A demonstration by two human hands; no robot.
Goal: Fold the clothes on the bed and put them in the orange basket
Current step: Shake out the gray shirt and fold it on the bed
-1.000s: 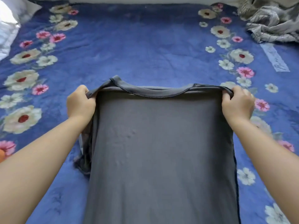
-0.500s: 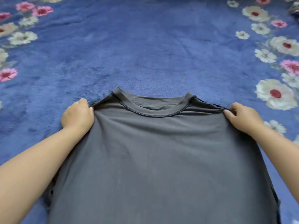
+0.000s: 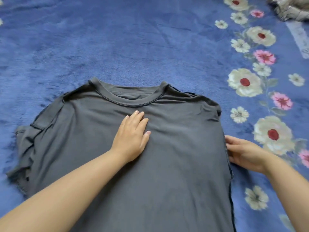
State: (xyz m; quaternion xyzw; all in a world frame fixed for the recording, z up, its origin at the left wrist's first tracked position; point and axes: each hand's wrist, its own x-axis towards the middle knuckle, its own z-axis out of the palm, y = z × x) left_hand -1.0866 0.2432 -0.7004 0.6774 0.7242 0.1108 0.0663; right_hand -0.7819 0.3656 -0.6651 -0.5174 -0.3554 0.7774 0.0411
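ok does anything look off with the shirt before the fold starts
Yes: the dark grey t-shirt lies inside out, its raised seams showing along the shoulder and right side. Its left sleeve is bunched and crumpled instead of lying flat. The left hand presses the chest, and the right hand touches the side seam.

The shirt (image 3: 167,164) runs off the bottom edge, so its hem cannot be seen. Its right sleeve is tucked out of sight. The striped cloth (image 3: 291,9) at the bed's far right corner is cut off. Both arms leave the picture.
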